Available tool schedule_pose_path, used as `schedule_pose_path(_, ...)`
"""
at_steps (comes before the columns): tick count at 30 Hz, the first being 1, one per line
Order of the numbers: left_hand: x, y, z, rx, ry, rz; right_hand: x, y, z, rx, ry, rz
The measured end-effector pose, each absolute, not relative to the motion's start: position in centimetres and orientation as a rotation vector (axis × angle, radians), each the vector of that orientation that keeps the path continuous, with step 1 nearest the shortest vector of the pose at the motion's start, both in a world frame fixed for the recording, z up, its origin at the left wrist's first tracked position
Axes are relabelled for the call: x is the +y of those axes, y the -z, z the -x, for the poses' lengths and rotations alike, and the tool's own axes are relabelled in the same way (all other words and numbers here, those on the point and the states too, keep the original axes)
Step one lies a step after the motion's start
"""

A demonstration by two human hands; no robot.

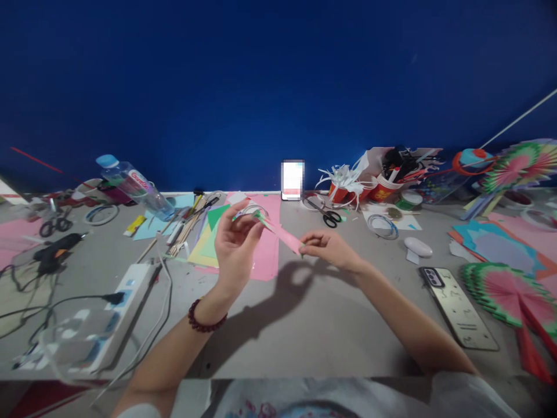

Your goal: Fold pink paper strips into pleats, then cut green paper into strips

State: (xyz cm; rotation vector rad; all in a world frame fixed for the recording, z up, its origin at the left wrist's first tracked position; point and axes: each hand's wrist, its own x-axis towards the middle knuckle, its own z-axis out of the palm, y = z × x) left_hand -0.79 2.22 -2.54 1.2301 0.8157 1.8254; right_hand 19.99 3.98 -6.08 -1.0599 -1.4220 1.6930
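Between my hands, raised above the table, is a narrow folded strip of pink paper [285, 237] with green at its ends. My left hand [235, 238] pinches the upper left end between thumb and fingers. At the lower right end, my right hand [328, 247] grips the paper with its fingertips closed. Behind the left hand lie pink sheets [267, 267] and a green sheet [216, 216], partly hidden by that hand. Black-handled scissors [331, 219] rest beyond my right hand.
A phone [459, 307] and a pink-green paper fan [500, 290] lie at right. To the left are a power strip [126, 302] with cables, a glue gun [56, 249] and a tilted water bottle [143, 188]. Red cups [385, 188] with tools stand behind, near a lit screen [292, 180].
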Motion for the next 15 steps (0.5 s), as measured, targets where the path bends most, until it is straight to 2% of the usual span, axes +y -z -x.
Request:
schedule_pose_path(8,1.1,1.8,0.3,0.713,-1.437,-1.349,3.1,6.5,-18.8,-1.861,-1.51,0.938)
schedule_pose_path(15,0.5,1.8,0.1,0.813,-1.536,-1.665,2.7,6.3,-18.5,-1.967,-1.472,0.846)
